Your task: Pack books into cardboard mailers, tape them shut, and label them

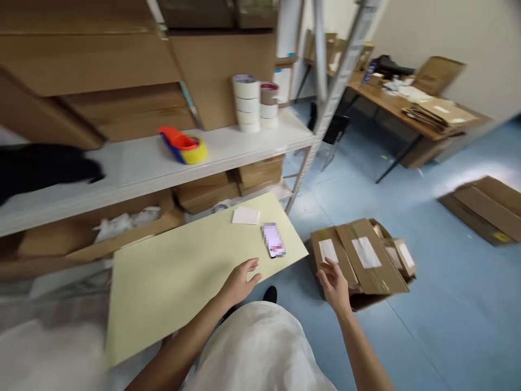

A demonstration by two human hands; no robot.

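My left hand [240,281] rests at the near edge of a pale yellow table [175,271], fingers loosely stretched out and holding nothing. A phone [273,240] lies just beyond it, and a white card [246,216] further back. My right hand [334,282] hovers in the air right of the table, fingers apart and empty, just in front of an opened cardboard box [364,258] on the blue floor.
A white shelf [134,168] behind the table carries an orange and yellow tape dispenser [183,145], stacked tape rolls [246,103] and flat cartons. A wooden desk [407,108] stands at the back right. Flattened cardboard [484,209] lies on the floor at right.
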